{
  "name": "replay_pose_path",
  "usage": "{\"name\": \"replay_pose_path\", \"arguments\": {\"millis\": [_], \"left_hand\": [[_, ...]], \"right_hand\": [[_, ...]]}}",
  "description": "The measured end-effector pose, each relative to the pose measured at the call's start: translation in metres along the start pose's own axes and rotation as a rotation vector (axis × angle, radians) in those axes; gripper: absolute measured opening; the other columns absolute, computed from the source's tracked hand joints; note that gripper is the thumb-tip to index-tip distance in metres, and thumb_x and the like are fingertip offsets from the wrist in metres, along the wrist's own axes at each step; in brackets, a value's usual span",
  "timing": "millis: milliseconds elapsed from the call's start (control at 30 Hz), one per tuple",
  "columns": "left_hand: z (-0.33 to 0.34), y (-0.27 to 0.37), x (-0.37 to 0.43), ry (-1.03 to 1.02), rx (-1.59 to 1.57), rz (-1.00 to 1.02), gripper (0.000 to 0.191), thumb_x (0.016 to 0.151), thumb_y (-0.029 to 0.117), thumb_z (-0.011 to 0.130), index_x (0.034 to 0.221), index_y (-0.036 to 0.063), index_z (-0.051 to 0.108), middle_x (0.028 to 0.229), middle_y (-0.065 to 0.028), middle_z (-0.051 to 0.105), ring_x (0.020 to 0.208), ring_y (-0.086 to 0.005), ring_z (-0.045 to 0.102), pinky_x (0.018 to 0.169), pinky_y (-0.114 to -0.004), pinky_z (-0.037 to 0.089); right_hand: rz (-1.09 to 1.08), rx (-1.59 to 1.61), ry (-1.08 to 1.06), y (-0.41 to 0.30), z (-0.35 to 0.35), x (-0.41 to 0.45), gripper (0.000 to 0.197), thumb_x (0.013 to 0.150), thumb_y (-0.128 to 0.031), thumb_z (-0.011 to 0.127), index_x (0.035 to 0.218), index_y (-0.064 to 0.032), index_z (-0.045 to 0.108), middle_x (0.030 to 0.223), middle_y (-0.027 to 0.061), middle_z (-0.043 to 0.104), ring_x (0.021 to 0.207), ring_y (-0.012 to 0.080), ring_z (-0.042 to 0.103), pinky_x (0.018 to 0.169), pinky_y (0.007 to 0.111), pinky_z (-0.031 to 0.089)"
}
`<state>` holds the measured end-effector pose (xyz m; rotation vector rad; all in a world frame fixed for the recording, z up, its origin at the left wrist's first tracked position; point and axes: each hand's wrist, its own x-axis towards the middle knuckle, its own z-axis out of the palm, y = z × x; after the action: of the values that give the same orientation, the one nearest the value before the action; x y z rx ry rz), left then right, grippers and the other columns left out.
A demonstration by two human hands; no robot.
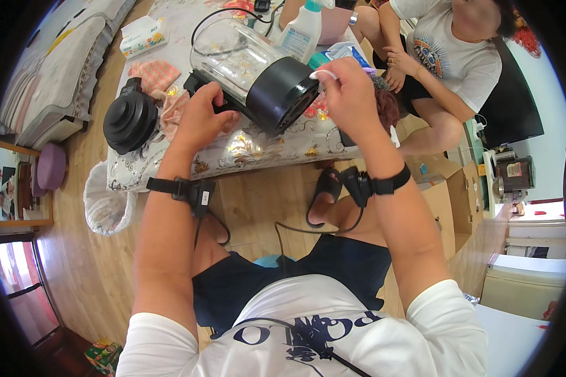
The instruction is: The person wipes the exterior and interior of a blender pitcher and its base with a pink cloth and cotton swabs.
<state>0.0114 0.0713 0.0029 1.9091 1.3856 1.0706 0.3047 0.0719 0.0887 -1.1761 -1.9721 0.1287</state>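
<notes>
A clear blender-like jug with a black base (283,94) lies tilted on its side on the table, its base towards my right. My left hand (207,113) is at its black handle, thumb and fingers curled about it. Between the fingertips of my right hand (346,92) is a small white piece (323,74), perhaps a wipe or pad, held against the rim of the black base. A round, stepped black lid (130,118) rests on the table left of my left hand. Beside it lie a pink checked cloth (154,76) and a crumpled pink cloth (173,110).
The table (264,151) has a patterned cover. Behind the jug stand a spray bottle (299,35) and a wipes pack (332,54); a tissue pack (144,37) lies back left. Another person (445,52) sits at the right. A lined bin (106,202) and cardboard box (445,207) stand on the floor.
</notes>
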Motion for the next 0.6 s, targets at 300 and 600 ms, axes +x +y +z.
{"name": "replay_pose_path", "arguments": {"millis": [300,600], "left_hand": [[-0.001,-0.001,-0.002,0.017,0.011,0.028,0.048,0.073,0.008,0.086,0.085,0.0060,0.040,0.078,-0.0051,0.045,0.075,-0.0162,0.043,0.066,-0.032,0.041],[-0.008,0.001,-0.005,0.026,0.077,0.061,0.049,0.071,0.010,0.087,0.085,0.0053,0.040,0.077,-0.0058,0.044,0.073,-0.0180,0.043,0.065,-0.034,0.040]], "right_hand": [[-0.112,-0.064,0.030,0.002,-0.004,-0.002,0.005,0.090,-0.006,0.070,0.092,-0.0027,0.067,0.091,0.0148,0.061,0.091,0.0382,0.061,0.077,0.045,0.051],[-0.398,-0.083,0.000,-0.042,0.005,-0.010,0.011,0.079,0.000,0.073,0.085,-0.0045,0.065,0.088,0.0118,0.059,0.088,0.0351,0.060,0.074,0.044,0.051]]}}
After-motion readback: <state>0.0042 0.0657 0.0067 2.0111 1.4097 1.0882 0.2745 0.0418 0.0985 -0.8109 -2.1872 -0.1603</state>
